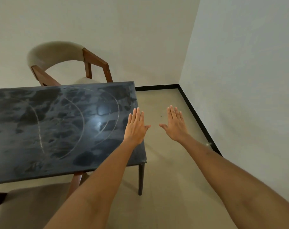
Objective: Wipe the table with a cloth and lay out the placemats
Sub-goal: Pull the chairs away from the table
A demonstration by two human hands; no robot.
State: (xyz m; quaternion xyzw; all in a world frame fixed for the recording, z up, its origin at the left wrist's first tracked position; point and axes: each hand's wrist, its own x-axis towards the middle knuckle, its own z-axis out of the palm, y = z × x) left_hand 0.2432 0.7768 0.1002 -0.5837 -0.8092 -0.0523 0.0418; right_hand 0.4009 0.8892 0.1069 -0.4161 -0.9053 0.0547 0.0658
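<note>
A dark marbled table (58, 123) with pale curved streaks on its top fills the left half of the head view. My left hand (136, 126) is stretched out flat, palm down, over the table's right edge, holding nothing. My right hand (175, 124) is also flat with straight fingers, held out over the floor to the right of the table, apart from it. No cloth or placemat is in view.
A wooden chair with a beige curved back (58, 55) stands behind the table. A second chair's beige seat (30, 205) is at the lower left. Beige floor (165, 162) runs right of the table to a wall corner with a black skirting (198, 123).
</note>
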